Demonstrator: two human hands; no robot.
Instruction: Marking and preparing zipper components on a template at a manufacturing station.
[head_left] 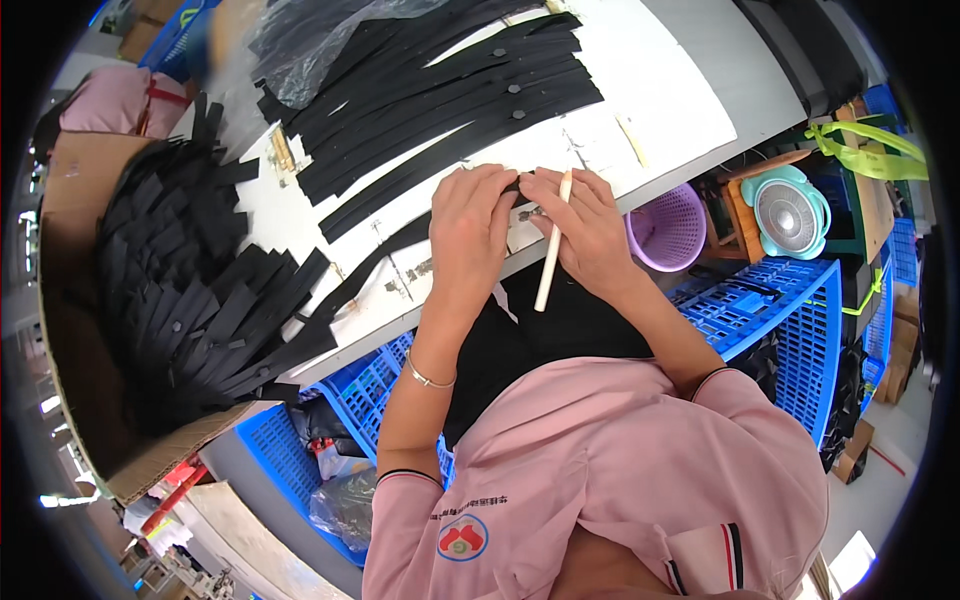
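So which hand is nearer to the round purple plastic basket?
Right. The right hand is just left of the purple basket, above the table's edge; the left hand is farther left, beyond the right hand.

A black strip [404, 237] (long, narrow) slants across the white worktop [675, 95], a white pencil [551, 256] tilted over the worktop's near edge.

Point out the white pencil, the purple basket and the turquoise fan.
White pencil [550, 262], head view: its shaft's lower half.
Purple basket [684, 236], head view: its wall.
Turquoise fan [788, 214], head view: its round grille.
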